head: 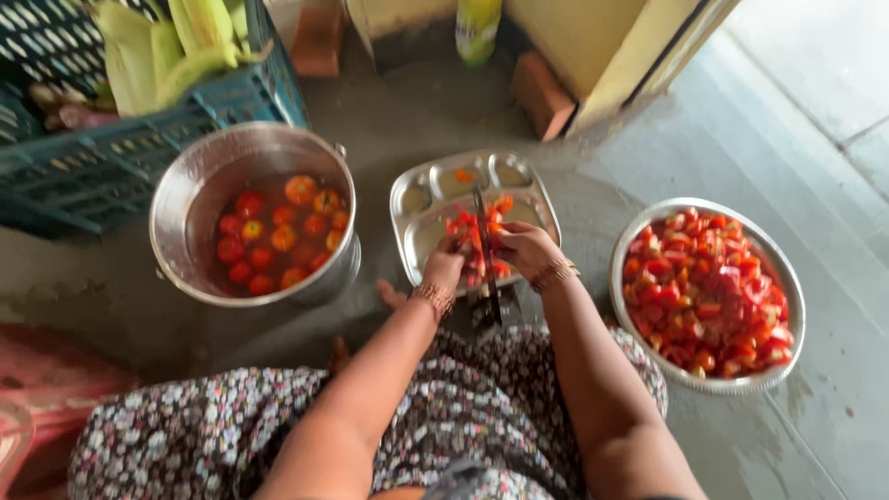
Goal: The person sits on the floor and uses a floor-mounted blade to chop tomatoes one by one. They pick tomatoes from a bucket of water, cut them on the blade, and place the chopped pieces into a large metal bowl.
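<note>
Head view shows the left hand (451,255) and the right hand (523,248) meeting over the front edge of a compartmented steel tray (535,199) on the concrete floor (435,120). Both pinch a tomato piece (474,243) against an upright dark blade (485,255) that stands between them; fingers are pressed together on the wet red flesh. Cut chunks (482,225), red with orange patches, lie in the tray's large middle section, and a small bit sits in a back compartment. Left of the tray, near but apart, a steel pot (199,176) holds whole red and orange tomatoes (278,231) in water. To the right a wide steel bowl (787,278) is heaped with chopped tomato (708,292). Bare floor runs between tray and bowl. A blue crate (102,157) with corn husks (171,46) fills the far left corner
</note>
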{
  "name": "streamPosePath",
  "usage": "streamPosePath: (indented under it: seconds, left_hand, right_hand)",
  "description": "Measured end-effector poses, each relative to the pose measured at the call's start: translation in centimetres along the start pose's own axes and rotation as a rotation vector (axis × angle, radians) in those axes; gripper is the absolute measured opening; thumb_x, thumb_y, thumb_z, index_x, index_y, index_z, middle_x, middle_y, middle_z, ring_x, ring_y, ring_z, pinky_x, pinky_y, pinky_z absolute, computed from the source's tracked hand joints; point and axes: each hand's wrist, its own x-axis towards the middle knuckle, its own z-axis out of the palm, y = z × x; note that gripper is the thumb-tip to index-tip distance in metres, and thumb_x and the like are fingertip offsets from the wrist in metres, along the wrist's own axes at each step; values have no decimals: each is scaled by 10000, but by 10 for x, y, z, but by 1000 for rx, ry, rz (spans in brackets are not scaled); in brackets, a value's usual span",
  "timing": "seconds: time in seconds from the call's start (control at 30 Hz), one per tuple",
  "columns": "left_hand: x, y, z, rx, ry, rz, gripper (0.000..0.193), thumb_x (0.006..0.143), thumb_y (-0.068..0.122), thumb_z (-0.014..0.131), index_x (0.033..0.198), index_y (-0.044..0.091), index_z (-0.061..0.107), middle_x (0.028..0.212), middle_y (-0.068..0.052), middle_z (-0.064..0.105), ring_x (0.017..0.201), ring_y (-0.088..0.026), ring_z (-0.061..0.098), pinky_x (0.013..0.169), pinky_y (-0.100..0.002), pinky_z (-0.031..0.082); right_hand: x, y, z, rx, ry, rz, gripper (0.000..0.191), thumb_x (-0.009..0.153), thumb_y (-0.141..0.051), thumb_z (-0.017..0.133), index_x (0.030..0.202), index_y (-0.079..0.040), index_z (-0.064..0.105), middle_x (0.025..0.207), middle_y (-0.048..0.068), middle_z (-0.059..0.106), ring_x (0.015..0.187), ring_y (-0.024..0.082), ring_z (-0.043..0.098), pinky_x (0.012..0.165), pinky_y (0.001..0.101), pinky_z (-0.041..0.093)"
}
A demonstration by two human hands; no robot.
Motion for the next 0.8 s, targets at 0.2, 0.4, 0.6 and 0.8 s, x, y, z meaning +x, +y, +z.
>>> streamPosePath:
  seconds: [0.2,0.4,0.6,0.8]
  left_hand:
    - [-29,35,-4,-249,-168,-169,307,910,120,664,1213,105,612,1095,-123,683,783,-182,742,677,-378,661]
    - [-12,12,12,415,-114,455,300,905,130,765,1189,65,693,1011,-56,771,880,-111,731,785,-283,614]
    - [10,7,5,335,-2,389,271,928,149,736,1167,27,702,943,-26,757,831,-76,685,758,-264,559]
    - [29,5,11,230,61,233,267,925,202,757,1082,-14,740,886,-27,743,769,-74,638,707,-268,537]
  right_hand:
    - [-30,-30,-19,91,-168,-41,401,966,-73,544,1352,34,526,1142,162,698,989,257,712,874,390,613]
    - [-13,-7,-12,-133,3,-1,302,1012,-185,653,1202,44,607,1016,111,701,845,191,697,741,333,597]
    - [3,3,-13,-182,69,-173,165,925,-66,717,1072,5,701,864,55,702,689,116,644,594,257,530]
    - [15,3,-9,-126,71,-201,165,963,-77,701,1107,4,704,871,50,689,647,114,600,554,253,500]
